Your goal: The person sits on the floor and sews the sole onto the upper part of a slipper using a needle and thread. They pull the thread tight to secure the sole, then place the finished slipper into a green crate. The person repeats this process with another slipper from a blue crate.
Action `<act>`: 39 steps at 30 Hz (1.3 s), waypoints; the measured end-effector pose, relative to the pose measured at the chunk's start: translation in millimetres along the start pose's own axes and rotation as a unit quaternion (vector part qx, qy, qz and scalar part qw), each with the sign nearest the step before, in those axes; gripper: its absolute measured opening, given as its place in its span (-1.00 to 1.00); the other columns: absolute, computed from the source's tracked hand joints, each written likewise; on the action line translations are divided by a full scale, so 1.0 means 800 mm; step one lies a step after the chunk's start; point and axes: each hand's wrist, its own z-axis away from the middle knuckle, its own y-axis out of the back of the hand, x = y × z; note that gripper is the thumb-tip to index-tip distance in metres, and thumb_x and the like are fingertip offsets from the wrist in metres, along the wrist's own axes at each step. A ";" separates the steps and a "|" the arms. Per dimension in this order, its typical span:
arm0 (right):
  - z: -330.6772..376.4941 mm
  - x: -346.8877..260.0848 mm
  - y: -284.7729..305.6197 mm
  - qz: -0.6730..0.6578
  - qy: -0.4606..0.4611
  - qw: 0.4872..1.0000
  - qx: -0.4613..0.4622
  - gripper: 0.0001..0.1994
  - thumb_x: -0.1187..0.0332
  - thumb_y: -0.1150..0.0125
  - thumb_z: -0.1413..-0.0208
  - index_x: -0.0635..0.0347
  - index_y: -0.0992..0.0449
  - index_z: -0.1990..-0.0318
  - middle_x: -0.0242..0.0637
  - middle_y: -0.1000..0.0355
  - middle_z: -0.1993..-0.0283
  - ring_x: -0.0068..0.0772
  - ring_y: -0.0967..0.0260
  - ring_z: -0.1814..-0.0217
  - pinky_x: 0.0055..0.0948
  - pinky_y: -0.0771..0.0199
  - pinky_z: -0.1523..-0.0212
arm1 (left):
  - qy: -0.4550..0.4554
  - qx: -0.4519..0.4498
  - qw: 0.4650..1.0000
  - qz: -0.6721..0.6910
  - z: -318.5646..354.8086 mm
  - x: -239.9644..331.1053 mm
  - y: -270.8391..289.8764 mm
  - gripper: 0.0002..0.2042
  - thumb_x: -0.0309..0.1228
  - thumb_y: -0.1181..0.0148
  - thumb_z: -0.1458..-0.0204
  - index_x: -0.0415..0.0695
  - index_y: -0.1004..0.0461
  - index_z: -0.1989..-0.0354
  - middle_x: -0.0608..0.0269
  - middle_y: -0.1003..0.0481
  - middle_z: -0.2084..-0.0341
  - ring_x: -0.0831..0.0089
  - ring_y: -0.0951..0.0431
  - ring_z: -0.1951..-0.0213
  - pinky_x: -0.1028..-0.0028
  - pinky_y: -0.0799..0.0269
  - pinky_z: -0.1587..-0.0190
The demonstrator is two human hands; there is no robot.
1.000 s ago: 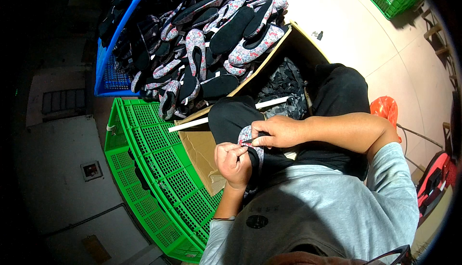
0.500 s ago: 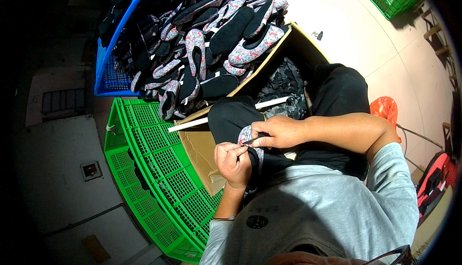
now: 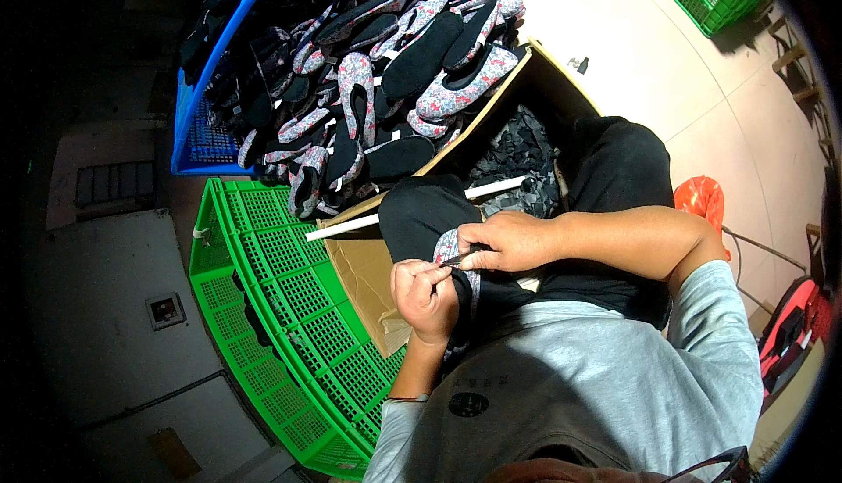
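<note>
A floral slipper (image 3: pixel 446 244) with a pale pink, red and blue print lies over my left thigh, partly covered by both hands. My left hand (image 3: pixel 426 297) is closed in a pinch at the slipper's edge. Close against it, my right hand (image 3: pixel 510 242) grips a small, dark, pointed tool (image 3: pixel 456 261) whose tip meets the left fingertips. The tool's exact kind is too small to make out. What else lies between the left fingers is hidden.
A blue crate (image 3: pixel 197 123) heaped with floral and black slippers stands ahead. Between my knees a cardboard box (image 3: pixel 544 75) holds dark scraps, with a white bar (image 3: pixel 342 227) across it. Green crates (image 3: pixel 294 294) sit at left and far right; a red bag (image 3: pixel 699 198) is on the right.
Both hands stay in nearly the same place on the slipper. The dark tool in my right hand has tilted slightly.
</note>
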 end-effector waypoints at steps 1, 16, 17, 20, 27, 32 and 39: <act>0.000 0.000 0.000 0.000 0.001 1.000 0.001 -0.62 -0.05 -0.12 -0.24 0.09 -0.44 0.14 0.01 -0.52 0.36 0.21 -0.48 0.24 0.04 -0.42 0.23 | 0.001 0.000 1.000 0.000 0.000 0.000 0.000 -0.78 -0.78 -0.25 0.27 -0.15 -0.46 0.52 0.20 -0.43 0.49 0.29 -0.47 0.40 0.40 -0.40 0.31; -0.001 0.001 -0.002 -0.012 0.003 1.000 0.014 -0.68 0.01 -0.16 -0.24 0.07 -0.45 0.17 -0.08 -0.50 0.45 0.10 -0.48 0.33 -0.02 -0.40 0.30 | 0.004 0.001 1.000 -0.001 0.000 0.000 0.000 -0.77 -0.78 -0.27 0.27 -0.15 -0.45 0.53 0.20 -0.43 0.49 0.29 -0.48 0.39 0.40 -0.40 0.30; -0.001 0.000 -0.001 -0.021 -0.006 1.000 0.012 -0.67 0.00 -0.16 -0.23 0.08 -0.46 0.18 -0.03 -0.51 0.42 0.18 -0.48 0.30 0.04 -0.41 0.28 | 0.005 0.001 1.000 -0.002 0.000 0.000 0.000 -0.77 -0.78 -0.28 0.27 -0.15 -0.45 0.53 0.20 -0.43 0.50 0.28 -0.48 0.39 0.40 -0.40 0.30; -0.001 0.000 -0.001 -0.023 0.000 1.000 0.021 -0.69 0.01 -0.17 -0.23 0.07 -0.45 0.18 -0.04 -0.51 0.43 0.16 -0.48 0.30 0.02 -0.40 0.28 | 0.006 0.001 1.000 -0.005 0.000 0.001 0.000 -0.77 -0.78 -0.28 0.27 -0.15 -0.44 0.53 0.20 -0.43 0.50 0.28 -0.48 0.39 0.40 -0.40 0.30; -0.002 -0.002 0.000 -0.015 -0.004 1.000 0.015 -0.69 0.02 -0.15 -0.25 0.07 -0.44 0.16 -0.09 -0.51 0.44 0.10 -0.48 0.33 -0.04 -0.40 0.29 | 0.008 0.000 1.000 -0.004 -0.001 0.001 0.000 -0.78 -0.78 -0.28 0.28 -0.16 -0.45 0.54 0.19 -0.44 0.50 0.28 -0.49 0.39 0.39 -0.40 0.30; -0.001 0.002 -0.002 0.007 0.005 1.000 0.021 -0.68 0.03 -0.14 -0.28 0.08 -0.41 0.10 -0.15 -0.49 0.48 0.00 -0.48 0.38 -0.11 -0.40 0.32 | 0.007 0.001 1.000 -0.003 -0.001 0.000 0.000 -0.78 -0.78 -0.27 0.28 -0.16 -0.45 0.54 0.19 -0.45 0.51 0.27 -0.49 0.39 0.39 -0.41 0.30; -0.001 0.001 0.000 0.013 0.006 1.000 0.016 -0.67 0.02 -0.14 -0.27 0.08 -0.41 0.10 -0.12 -0.48 0.46 0.02 -0.48 0.36 -0.08 -0.39 0.31 | 0.006 0.000 1.000 -0.003 0.000 -0.001 0.000 -0.78 -0.78 -0.26 0.28 -0.16 -0.45 0.54 0.19 -0.45 0.51 0.27 -0.49 0.39 0.39 -0.41 0.29</act>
